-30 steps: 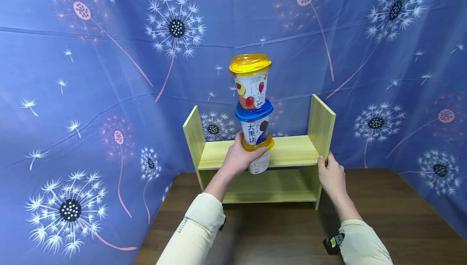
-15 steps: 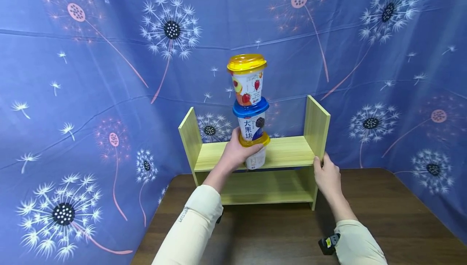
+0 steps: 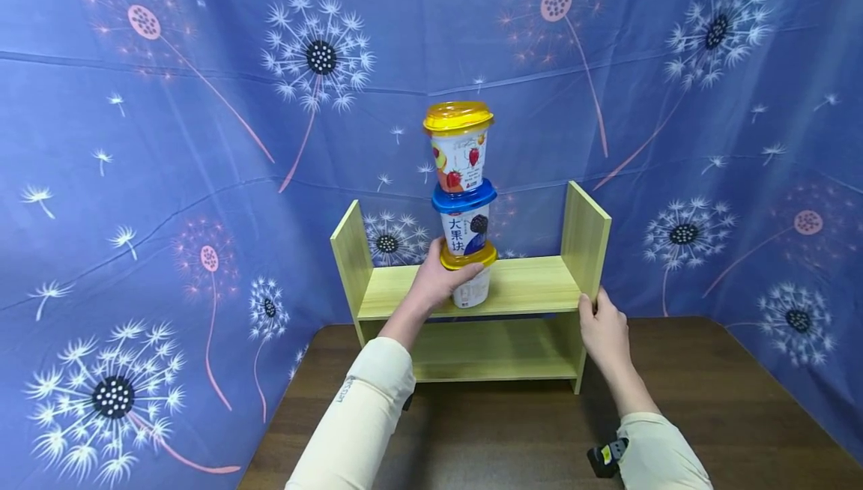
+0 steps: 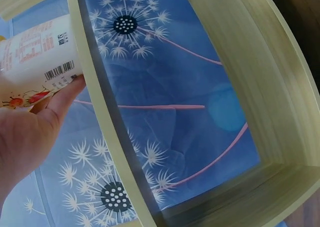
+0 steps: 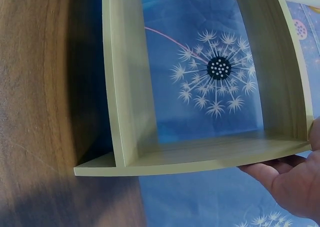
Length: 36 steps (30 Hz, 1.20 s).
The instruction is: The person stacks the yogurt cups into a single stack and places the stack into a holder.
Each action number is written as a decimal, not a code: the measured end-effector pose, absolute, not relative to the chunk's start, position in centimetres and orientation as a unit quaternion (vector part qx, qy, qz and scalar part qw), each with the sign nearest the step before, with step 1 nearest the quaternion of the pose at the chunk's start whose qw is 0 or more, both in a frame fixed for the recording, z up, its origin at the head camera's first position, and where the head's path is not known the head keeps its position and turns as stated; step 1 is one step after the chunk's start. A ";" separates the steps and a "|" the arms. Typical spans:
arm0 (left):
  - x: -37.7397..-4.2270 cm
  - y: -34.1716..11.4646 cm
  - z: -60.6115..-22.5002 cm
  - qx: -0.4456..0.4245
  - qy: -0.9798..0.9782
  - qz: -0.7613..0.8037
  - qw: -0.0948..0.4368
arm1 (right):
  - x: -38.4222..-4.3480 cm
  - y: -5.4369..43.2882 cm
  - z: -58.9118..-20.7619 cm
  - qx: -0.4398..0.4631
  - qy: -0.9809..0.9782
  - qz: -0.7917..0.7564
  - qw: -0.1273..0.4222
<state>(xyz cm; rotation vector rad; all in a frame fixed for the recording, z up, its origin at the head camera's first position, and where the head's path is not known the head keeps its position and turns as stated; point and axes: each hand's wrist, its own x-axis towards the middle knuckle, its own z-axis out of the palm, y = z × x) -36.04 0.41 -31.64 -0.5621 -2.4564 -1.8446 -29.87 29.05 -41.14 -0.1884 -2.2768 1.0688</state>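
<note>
In the head view, my left hand [image 3: 440,280] grips the lowest of three stacked yogurt cups. That bottom cup [image 3: 472,290] is white with a yellow lid. Above it stands a white cup [image 3: 465,229] with a blue lid and a blackberry print, and on top a cup [image 3: 461,160] with a yellow lid and fruit print. In the left wrist view, the bottom cup's base [image 4: 65,42] is right at the edge of the upper board. My right hand [image 3: 605,333] holds the right side panel [image 3: 585,243] of a pale wooden shelf, thumb at its front edge.
The two-tier shelf's upper board [image 3: 533,280] lies between raised side panels, with a lower board [image 3: 499,355] beneath. It stands on a dark brown wooden table [image 3: 506,437]. A blue dandelion-print cloth [image 3: 222,123] hangs behind and at the sides.
The stack has risen slightly relative to the shelf, its base moving from below the upper board's front edge to just above it in view. The right hand keeps its hold; the head view has shifted slightly.
</note>
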 end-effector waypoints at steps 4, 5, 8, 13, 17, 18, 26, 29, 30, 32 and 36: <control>-36.2 0.7 -31.7 -0.180 -0.784 -0.594 0.011 | -29.9 29.2 -41.1 -0.073 -0.858 0.405 0.307; -36.3 0.7 -31.7 -0.179 -0.784 -0.595 0.013 | -30.0 29.2 -41.0 -0.072 -0.857 0.406 0.308; -36.3 0.8 -31.7 -0.178 -0.784 -0.594 0.014 | -30.0 29.3 -41.0 -0.071 -0.856 0.410 0.307; -36.2 0.8 -31.7 -0.176 -0.794 -0.582 0.012 | -29.9 29.4 -41.1 -0.075 -0.856 0.410 0.307; -36.3 0.8 -31.8 -0.169 -0.798 -0.578 0.026 | -30.0 29.4 -41.0 -0.072 -0.854 0.411 0.310; -36.2 0.7 -31.9 -0.164 -0.799 -0.577 0.031 | -30.1 29.4 -41.0 -0.072 -0.854 0.413 0.308; -35.9 -2.0 -34.0 -0.131 -0.790 -0.594 0.075 | -30.6 29.0 -41.3 -0.071 -0.850 0.437 0.287; -35.3 -3.2 -34.6 -0.147 -0.781 -0.599 0.103 | -30.5 29.0 -40.9 -0.076 -0.841 0.458 0.278; -35.0 -3.5 -34.8 -0.154 -0.780 -0.596 0.111 | -30.4 29.1 -40.7 -0.077 -0.838 0.462 0.280; -34.3 -4.0 -35.2 -0.172 -0.783 -0.584 0.129 | -30.0 29.1 -40.5 -0.077 -0.832 0.470 0.284; -32.7 -4.9 -36.2 -0.207 -0.795 -0.546 0.163 | -28.8 29.0 -39.9 -0.066 -0.802 0.503 0.314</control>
